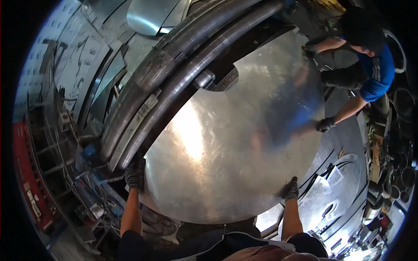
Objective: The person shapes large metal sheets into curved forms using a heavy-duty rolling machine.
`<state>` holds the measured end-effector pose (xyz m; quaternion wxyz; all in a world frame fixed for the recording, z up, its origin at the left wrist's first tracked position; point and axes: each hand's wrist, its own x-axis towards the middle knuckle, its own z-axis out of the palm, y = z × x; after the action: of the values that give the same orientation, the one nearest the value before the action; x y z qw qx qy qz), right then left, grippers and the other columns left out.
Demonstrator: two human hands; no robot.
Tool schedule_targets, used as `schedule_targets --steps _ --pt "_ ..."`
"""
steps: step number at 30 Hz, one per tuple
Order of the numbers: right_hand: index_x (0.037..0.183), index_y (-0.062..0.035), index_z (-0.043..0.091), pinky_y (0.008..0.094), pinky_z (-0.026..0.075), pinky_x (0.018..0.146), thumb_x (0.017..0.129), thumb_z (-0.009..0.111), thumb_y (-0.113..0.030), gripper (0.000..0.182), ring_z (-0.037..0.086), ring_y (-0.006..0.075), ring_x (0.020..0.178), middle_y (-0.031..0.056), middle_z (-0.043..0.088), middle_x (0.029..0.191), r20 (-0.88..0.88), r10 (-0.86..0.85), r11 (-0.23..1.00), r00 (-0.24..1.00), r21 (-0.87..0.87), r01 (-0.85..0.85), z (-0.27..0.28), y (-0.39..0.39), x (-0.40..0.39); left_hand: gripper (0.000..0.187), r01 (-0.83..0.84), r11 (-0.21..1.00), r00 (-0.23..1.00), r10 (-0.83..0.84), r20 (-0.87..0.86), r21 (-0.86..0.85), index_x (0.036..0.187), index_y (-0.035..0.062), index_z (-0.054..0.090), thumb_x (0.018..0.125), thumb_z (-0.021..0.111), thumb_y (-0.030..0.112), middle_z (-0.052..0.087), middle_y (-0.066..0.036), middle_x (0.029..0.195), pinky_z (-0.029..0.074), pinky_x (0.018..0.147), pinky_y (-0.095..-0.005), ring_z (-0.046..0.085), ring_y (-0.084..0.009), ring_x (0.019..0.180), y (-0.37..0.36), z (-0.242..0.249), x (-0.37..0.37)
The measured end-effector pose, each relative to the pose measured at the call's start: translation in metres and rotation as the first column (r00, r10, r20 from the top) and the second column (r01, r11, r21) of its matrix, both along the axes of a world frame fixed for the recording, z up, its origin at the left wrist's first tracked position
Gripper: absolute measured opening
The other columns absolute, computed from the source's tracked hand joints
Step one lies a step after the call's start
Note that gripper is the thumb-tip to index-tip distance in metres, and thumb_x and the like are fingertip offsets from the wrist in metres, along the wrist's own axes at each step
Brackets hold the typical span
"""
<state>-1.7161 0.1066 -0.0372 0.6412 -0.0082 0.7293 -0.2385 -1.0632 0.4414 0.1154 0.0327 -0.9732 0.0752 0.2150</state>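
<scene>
A large, shiny metal sheet [235,143] with a rounded outline and a notch at its upper left spans the middle of the head view. My right hand [291,190], in a dark knit glove, grips its lower right edge, thumb on top and fingers hidden underneath. At the lower left, my left hand [133,177], gloved alike, is closed at the sheet's left edge, close to the end of the long steel rollers [204,58]. Its fingers are partly hidden. Across the sheet a co-worker in a blue shirt [376,71] has a gloved hand [325,125] on the far right edge.
Thick rollers run diagonally along the sheet's upper left side. A small metal block [204,79] sits at the notch. Papers [324,185] lie on sheet metal at the lower right. A red beam [32,178] stands far left, and stacked round parts [405,152] line the right.
</scene>
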Motion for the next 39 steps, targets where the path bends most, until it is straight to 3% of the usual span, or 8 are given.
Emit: schedule_targets --steps 6,9,12,20,22,32,36,39 --pt "0.122 -0.0115 0.058 0.0499 0.042 0.097 0.085 0.054 -0.065 0.065 0.056 0.0325 0.107 0.0090 0.062 0.118 -0.019 0.020 0.998 1.000 0.059 -0.019 0.091 -0.022 0.053 0.054 -0.133 0.864 0.991 0.116 -0.065 -0.486 0.102 0.0028 0.070 0.084 0.061 0.053 0.068 -0.022 0.094 0.049 0.081 -0.0415 0.066 -0.0351 0.090 0.056 0.013 -0.004" --pt "0.117 -0.0205 0.061 0.0436 0.044 0.091 0.079 0.060 -0.067 0.060 0.057 0.0286 0.094 0.0047 0.065 0.103 -0.010 0.096 0.995 0.995 -0.033 -0.096 0.076 -0.037 0.037 0.054 -0.139 0.965 0.989 0.126 -0.073 -0.223 0.103 0.0028 0.070 0.085 0.061 0.053 0.069 -0.020 0.097 0.049 0.083 -0.0412 0.066 -0.0357 0.092 0.056 0.036 -0.001" --pt "0.120 -0.0075 0.060 0.0420 0.045 0.093 0.088 0.056 -0.058 0.060 0.059 0.0272 0.100 0.0074 0.063 0.115 -0.182 0.183 0.970 0.966 -0.129 -0.208 0.083 -0.055 0.067 0.058 -0.131 0.950 0.991 0.125 -0.040 -0.284 0.104 0.0039 0.070 0.086 0.055 0.057 0.067 -0.022 0.099 0.048 0.085 -0.0428 0.064 -0.0380 0.095 0.076 0.017 0.012" --pt "0.105 -0.0145 0.064 0.0490 0.046 0.072 0.082 0.059 -0.063 0.054 0.055 0.0255 0.071 0.0056 0.063 0.086 -0.252 0.309 0.944 0.917 -0.032 -0.327 0.081 -0.059 0.129 0.064 -0.133 0.978 0.989 0.119 -0.092 -0.164 0.101 0.0017 0.070 0.086 0.050 0.061 0.065 -0.025 0.101 0.045 0.088 -0.0465 0.062 -0.0405 0.098 0.081 0.001 0.083" --pt "0.102 -0.0160 0.063 0.0498 0.044 0.067 0.082 0.060 -0.062 0.050 0.050 0.0238 0.065 0.0046 0.058 0.080 -0.441 0.298 0.945 0.847 0.008 -0.328 0.111 -0.046 0.184 0.066 -0.145 0.970 0.987 0.127 -0.100 -0.196 0.098 -0.0003 0.070 0.086 0.050 0.061 0.066 -0.026 0.098 0.044 0.086 -0.0469 0.062 -0.0412 0.094 0.083 0.004 0.096" --pt "0.132 -0.0083 0.051 0.0555 0.041 0.093 0.083 0.058 -0.059 0.071 0.052 0.0346 0.112 0.0150 0.053 0.131 -0.428 0.311 0.913 0.849 -0.113 -0.391 0.092 -0.042 0.206 0.054 -0.145 0.970 0.974 0.105 -0.203 -0.194 0.094 0.0015 0.071 0.088 0.053 0.052 0.067 -0.024 0.099 0.046 0.085 -0.0466 0.063 -0.0391 0.096 0.110 -0.027 0.138" --pt "0.131 -0.0056 0.052 0.0454 0.040 0.097 0.085 0.057 -0.057 0.069 0.054 0.0293 0.107 0.0101 0.059 0.123 -0.428 0.345 0.894 0.835 -0.120 -0.431 0.125 -0.067 0.225 0.057 -0.119 0.986 0.987 0.104 -0.119 -0.120 0.094 0.0004 0.070 0.088 0.053 0.054 0.066 -0.025 0.096 0.045 0.085 -0.0477 0.062 -0.0414 0.096 0.119 -0.042 0.126" --pt "0.124 -0.0059 0.057 0.0489 0.046 0.087 0.086 0.057 -0.055 0.061 0.058 0.0304 0.099 0.0140 0.063 0.114 -0.509 0.406 0.812 0.759 -0.180 -0.555 0.097 -0.076 0.201 0.059 -0.033 0.965 0.998 0.021 -0.051 -0.260 0.093 -0.0008 0.070 0.088 0.053 0.055 0.065 -0.027 0.094 0.044 0.084 -0.0487 0.062 -0.0420 0.095 0.127 -0.051 0.116"
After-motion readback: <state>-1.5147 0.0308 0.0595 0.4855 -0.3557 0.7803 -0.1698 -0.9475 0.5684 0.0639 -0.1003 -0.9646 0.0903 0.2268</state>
